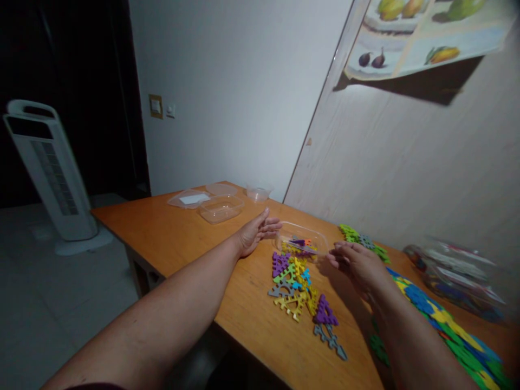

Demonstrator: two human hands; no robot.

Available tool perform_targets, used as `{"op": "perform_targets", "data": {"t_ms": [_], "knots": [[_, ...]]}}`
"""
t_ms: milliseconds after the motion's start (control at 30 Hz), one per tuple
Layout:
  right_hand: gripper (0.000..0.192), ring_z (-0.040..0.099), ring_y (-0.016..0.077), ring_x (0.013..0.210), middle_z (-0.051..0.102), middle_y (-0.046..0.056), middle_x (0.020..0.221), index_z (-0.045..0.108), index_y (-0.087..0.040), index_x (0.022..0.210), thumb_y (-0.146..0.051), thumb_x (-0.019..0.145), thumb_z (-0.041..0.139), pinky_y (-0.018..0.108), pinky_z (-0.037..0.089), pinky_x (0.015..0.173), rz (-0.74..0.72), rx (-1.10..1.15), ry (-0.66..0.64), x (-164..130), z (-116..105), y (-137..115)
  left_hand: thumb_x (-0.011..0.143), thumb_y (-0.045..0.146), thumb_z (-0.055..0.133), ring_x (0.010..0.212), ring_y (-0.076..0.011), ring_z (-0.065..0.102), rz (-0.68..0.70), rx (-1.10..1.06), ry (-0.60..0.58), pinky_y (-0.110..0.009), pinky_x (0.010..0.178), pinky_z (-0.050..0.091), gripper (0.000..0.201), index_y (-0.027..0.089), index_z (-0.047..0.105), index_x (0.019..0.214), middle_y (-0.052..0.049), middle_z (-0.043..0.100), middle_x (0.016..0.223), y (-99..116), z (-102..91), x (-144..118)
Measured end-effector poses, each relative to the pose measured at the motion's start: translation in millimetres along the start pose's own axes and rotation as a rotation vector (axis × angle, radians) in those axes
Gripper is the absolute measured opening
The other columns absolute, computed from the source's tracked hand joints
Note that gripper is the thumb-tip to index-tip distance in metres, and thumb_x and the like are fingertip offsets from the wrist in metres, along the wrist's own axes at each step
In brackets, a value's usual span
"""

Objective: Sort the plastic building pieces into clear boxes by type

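Note:
A clear plastic container stands on the table with several colored pieces in it. My left hand is at its left side, fingers stretched out and fingertips at the rim. My right hand is at its right side, fingers loosely bent; whether they touch the wall I cannot tell. Toward me lies a loose pile of notched plastic building pieces: a purple triangle, a yellow piece, a grey piece, another purple triangle and a grey pointed piece.
Behind my left hand are an empty clear tub, a lid with a white label and a small clear bowl. Green pieces lie by the wall. On the right are blue, green and yellow flat pieces and plastic bags.

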State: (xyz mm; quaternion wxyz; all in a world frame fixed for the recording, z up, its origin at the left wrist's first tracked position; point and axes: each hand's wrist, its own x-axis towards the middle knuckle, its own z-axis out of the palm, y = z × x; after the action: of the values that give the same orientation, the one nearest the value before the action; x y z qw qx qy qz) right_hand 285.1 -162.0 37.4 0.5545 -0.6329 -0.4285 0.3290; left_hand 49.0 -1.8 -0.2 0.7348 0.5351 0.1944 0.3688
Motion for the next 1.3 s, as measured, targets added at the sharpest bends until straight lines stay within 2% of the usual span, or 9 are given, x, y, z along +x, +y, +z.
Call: {"op": "perform_targets", "data": {"t_ms": [100,167,267,367,500,667,900,1067,1300], "knots": [[0.025,0.052,0.0089,0.049,0.055,-0.003,0.06,0.054,-0.02,0.08,-0.039,0.075,0.068,0.02,0.039,0.043,0.076,-0.138,-0.066,-8.1,-13.7,-4.9,0.081,0.074,0.043,0.121,-0.0271,0.056,-0.009,0.003,0.01,-0.039,0.106,0.038,0.073,0.013,0.063,0.116,-0.015,0.061,0.129,0.4,0.8,0.5],[0.028,0.046,0.007,0.047,0.052,-0.005,0.058,0.053,-0.019,0.078,-0.043,0.076,0.068,0.019,0.033,0.042,0.085,-0.274,-0.275,-18.0,-19.7,-9.1,0.081,0.074,0.042,0.12,-0.027,0.056,-0.011,0.014,0.014,-0.038,0.106,0.038,0.073,0.013,0.063,0.116,-0.015,0.061,0.129,1.1,1.4,0.4],[0.037,0.047,0.0075,0.05,0.054,-0.005,0.063,0.054,-0.02,0.084,-0.047,0.071,0.074,0.019,0.034,0.045,0.17,-0.406,-0.593,-34.7,-21.3,-12.4,0.081,0.074,0.042,0.12,-0.0272,0.056,-0.01,0.019,0.011,-0.037,0.105,0.038,0.075,0.012,0.063,0.117,-0.017,0.059,0.131,2.4,2.3,-0.1],[0.048,0.044,0.007,0.048,0.052,-0.007,0.064,0.052,-0.023,0.094,-0.049,0.064,0.08,0.019,0.033,0.044,0.3,-0.473,-0.725,-46.3,-17.0,-11.1,0.081,0.074,0.042,0.121,-0.0274,0.056,-0.012,0.025,0.013,-0.037,0.105,0.039,0.076,0.012,0.062,0.119,-0.017,0.057,0.133,3.2,3.1,-0.9],[0.052,0.041,0.0059,0.048,0.048,-0.009,0.064,0.048,-0.024,0.091,-0.047,0.06,0.083,0.018,0.029,0.041,0.326,-0.514,-0.734,-49.2,-11.0,-6.6,0.082,0.074,0.04,0.123,-0.0273,0.054,-0.012,0.035,0.012,-0.037,0.106,0.037,0.076,0.013,0.061,0.122,-0.016,0.058,0.133,3.1,3.0,-1.4],[0.047,0.042,0.0071,0.051,0.052,-0.007,0.065,0.045,-0.022,0.082,-0.049,0.065,0.079,0.019,0.03,0.044,0.273,-0.488,-0.686,-39.8,-11.8,1.4,0.083,0.073,0.039,0.122,-0.0269,0.054,-0.017,0.034,0.002,-0.037,0.106,0.037,0.075,0.013,0.061,0.122,-0.016,0.058,0.133,3.0,2.0,-1.1],[0.046,0.048,0.0117,0.06,0.057,-0.002,0.07,0.057,-0.02,0.087,-0.06,0.069,0.071,0.021,0.034,0.049,0.124,-0.735,-0.423,-25.5,-23.6,8.5,0.082,0.074,0.041,0.122,-0.0282,0.054,-0.009,0.025,0.006,-0.039,0.107,0.037,0.078,0.012,0.059,0.125,-0.017,0.058,0.132,3.2,2.4,-0.6],[0.048,0.05,0.0113,0.061,0.056,-0.004,0.074,0.057,-0.023,0.104,-0.05,0.069,0.074,0.021,0.036,0.05,0.167,-0.656,-0.576,-27.7,-30.9,9.5,0.082,0.074,0.04,0.121,-0.0272,0.055,-0.018,0.033,0.006,-0.037,0.105,0.038,0.077,0.012,0.06,0.124,-0.017,0.057,0.133,3.7,2.4,-0.5],[0.036,0.046,0.0091,0.057,0.054,-0.006,0.069,0.052,-0.021,0.088,-0.043,0.069,0.074,0.02,0.033,0.049,0.139,-0.635,-0.547,-25.8,-29.1,12.3,0.081,0.074,0.041,0.123,-0.0278,0.054,-0.006,0.031,-0.004,-0.038,0.106,0.037,0.078,0.011,0.06,0.123,-0.017,0.057,0.134,3.1,2.1,-1.0]]}}
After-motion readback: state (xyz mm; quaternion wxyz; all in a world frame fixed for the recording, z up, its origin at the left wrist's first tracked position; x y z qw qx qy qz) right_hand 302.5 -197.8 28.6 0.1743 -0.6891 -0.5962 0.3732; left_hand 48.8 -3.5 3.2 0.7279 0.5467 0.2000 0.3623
